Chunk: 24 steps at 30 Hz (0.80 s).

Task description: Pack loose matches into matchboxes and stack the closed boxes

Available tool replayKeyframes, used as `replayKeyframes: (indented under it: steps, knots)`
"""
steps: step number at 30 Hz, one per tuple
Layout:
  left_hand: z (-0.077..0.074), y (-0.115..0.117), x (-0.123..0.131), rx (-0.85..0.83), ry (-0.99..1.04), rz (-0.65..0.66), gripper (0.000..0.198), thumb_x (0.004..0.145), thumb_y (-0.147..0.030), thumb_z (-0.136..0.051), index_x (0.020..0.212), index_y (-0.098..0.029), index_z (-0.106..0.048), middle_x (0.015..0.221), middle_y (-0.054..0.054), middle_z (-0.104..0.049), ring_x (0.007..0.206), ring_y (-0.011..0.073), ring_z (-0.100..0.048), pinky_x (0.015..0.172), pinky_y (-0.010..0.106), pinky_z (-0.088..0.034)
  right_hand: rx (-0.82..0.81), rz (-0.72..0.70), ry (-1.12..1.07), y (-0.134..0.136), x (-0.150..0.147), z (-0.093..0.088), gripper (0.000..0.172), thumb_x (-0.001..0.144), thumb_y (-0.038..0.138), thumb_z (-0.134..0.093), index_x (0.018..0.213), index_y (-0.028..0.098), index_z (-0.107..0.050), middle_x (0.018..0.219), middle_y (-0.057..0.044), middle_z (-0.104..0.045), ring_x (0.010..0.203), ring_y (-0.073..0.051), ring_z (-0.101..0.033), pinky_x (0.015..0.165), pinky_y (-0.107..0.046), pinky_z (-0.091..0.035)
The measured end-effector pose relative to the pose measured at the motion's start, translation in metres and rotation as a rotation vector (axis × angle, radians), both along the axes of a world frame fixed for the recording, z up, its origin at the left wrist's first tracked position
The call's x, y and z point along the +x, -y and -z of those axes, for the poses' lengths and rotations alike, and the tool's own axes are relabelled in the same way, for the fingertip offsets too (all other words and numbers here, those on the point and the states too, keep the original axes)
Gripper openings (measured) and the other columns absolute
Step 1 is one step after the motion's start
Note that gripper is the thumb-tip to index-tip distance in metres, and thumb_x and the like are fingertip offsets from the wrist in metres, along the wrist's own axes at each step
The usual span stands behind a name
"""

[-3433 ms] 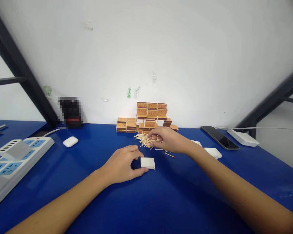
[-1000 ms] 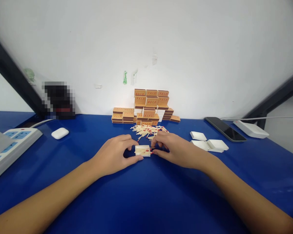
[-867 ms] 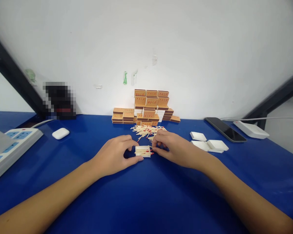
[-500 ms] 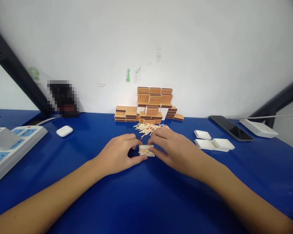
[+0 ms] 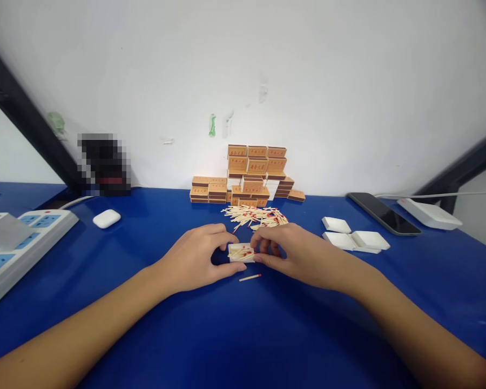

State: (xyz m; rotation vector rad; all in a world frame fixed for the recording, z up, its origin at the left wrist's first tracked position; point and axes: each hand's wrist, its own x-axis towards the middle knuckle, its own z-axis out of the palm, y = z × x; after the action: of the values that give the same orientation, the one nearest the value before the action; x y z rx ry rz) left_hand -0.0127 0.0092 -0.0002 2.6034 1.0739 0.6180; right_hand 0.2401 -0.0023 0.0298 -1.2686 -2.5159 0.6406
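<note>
A small white matchbox tray [image 5: 234,248] rests on the blue table, with several red-headed matches lying in it. My left hand [image 5: 200,254] grips the tray's left end between thumb and forefinger. At its right end, the thumb and curled fingers of my right hand [image 5: 294,247] close around the matches' red heads; the exact contact is partly hidden. A single match [image 5: 250,277] lies on the table just in front of the tray. Behind the tray, a loose heap of matches [image 5: 253,216] is spread out.
Stacked orange matchboxes [image 5: 257,165] stand against the wall. White empty trays [image 5: 353,240] and a phone [image 5: 383,212] lie to the right. On the left are a white earbud case [image 5: 106,218] and a power strip [image 5: 51,227].
My right hand has drawn back slightly to the right and down, uncovering more of the tray and heap. A single match now lies in front of the tray.
</note>
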Motion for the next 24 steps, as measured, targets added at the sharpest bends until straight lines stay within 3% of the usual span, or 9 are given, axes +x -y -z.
replayKeyframes:
  steps: [12,19,24]
  knots:
    - [-0.004,0.003,0.002,-0.055,0.077,0.021,0.024,0.101,-0.04,-0.061,0.104,-0.023,-0.077,0.082,0.001,-0.064,0.071,0.0137,-0.058,0.065,0.029,-0.043,0.097,-0.026,-0.07,0.0,-0.008,0.007,0.011,0.097,0.017,-0.061,0.097,0.022,-0.071,0.091,-0.002,-0.073,0.084,-0.017,-0.064,0.075,-0.03,-0.046]
    - [-0.004,0.001,0.004,-0.117,0.127,0.006,0.017,0.097,-0.027,-0.063,0.104,-0.023,-0.077,0.08,-0.001,-0.065,0.064,0.0111,-0.053,0.06,0.026,-0.041,0.112,-0.028,-0.056,-0.002,-0.008,0.01,0.008,0.1,0.02,-0.061,0.095,0.021,-0.068,0.089,-0.002,-0.069,0.082,-0.016,-0.061,0.073,-0.029,-0.044]
    - [-0.003,-0.001,0.006,-0.204,0.233,-0.04,0.016,0.097,-0.029,-0.064,0.1,-0.022,-0.078,0.077,-0.002,-0.065,0.06,0.0095,-0.05,0.057,0.025,-0.041,0.115,-0.02,-0.038,0.0,-0.008,0.013,0.009,0.101,0.019,-0.059,0.095,0.021,-0.065,0.095,-0.003,-0.067,0.083,-0.016,-0.06,0.073,-0.029,-0.043]
